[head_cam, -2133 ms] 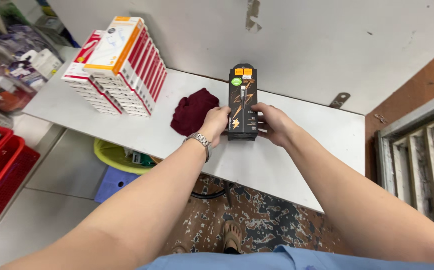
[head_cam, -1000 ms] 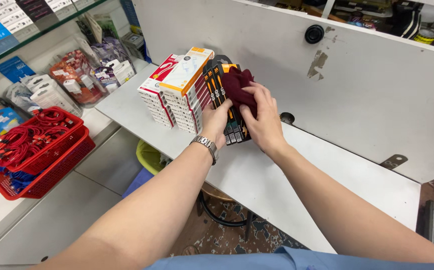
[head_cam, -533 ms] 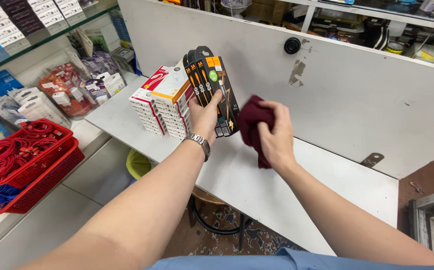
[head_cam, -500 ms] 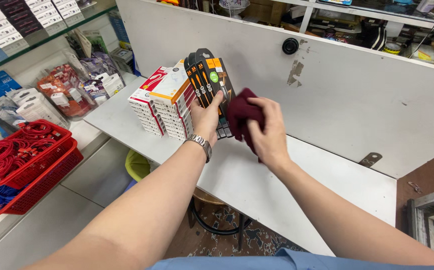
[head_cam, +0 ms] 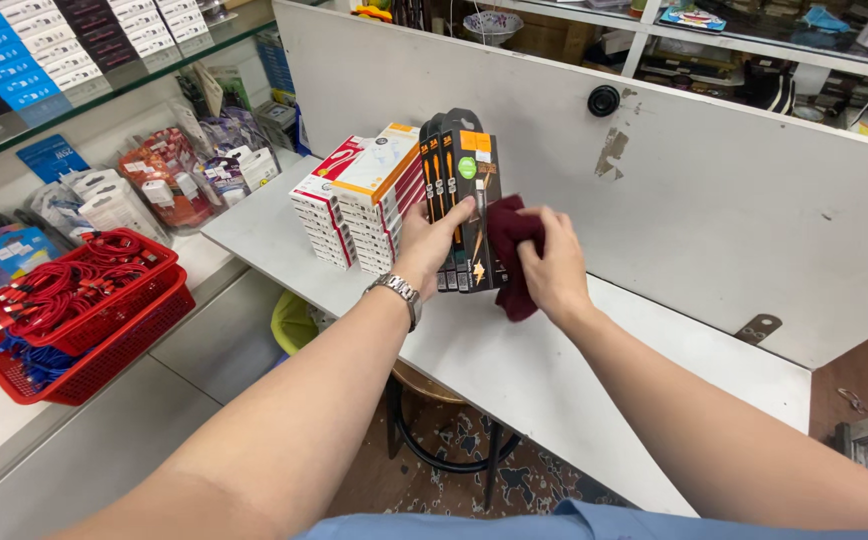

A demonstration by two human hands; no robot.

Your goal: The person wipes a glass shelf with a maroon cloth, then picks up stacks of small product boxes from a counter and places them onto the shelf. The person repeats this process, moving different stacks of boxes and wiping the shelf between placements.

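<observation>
My left hand point(head_cam: 432, 240) grips a bundle of black packaged boxes point(head_cam: 462, 190) with orange tops, held upright above the white counter point(head_cam: 514, 360). A silver wristwatch point(head_cam: 397, 293) sits on that wrist. My right hand point(head_cam: 552, 265) clutches a dark red cloth point(head_cam: 510, 240) and presses it against the right side of the black boxes. Just left of the bundle stand stacks of white and red boxes point(head_cam: 359, 200).
Red baskets point(head_cam: 84, 310) full of red and blue cables stand on a lower shelf at left, with bagged goods point(head_cam: 169, 170) behind. A white partition wall point(head_cam: 674, 190) rises behind the counter. A green bin point(head_cam: 294, 322) and a stool point(head_cam: 444, 420) sit under the counter.
I picked the cloth up off the counter and lifted the black boxes upright. My right hand has brought the cloth in against the boxes' right side.
</observation>
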